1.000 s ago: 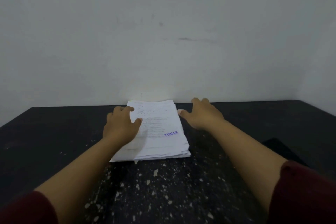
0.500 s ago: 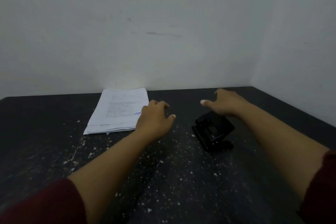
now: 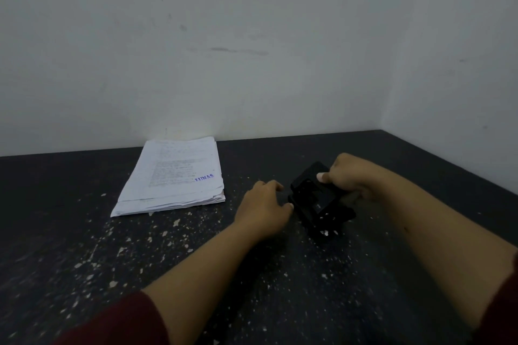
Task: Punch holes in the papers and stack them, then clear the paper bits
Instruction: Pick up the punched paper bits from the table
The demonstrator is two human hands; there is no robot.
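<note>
Papers (image 3: 171, 176) lie stacked at desk (image 3: 56, 232) rear. Hole punch (image 3: 319, 202) is gripped by right hand (image 3: 350, 176), fingers curled; left hand (image 3: 263, 210) touches it, fingers loosely bent. Paper bits (image 3: 176, 223) remain uncleared.

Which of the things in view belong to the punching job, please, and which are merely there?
Belonging to the job:
hole punch, under the right hand, left hand beside it
paper stack
paper bits scattered on the table

Merely there:
wall
</note>
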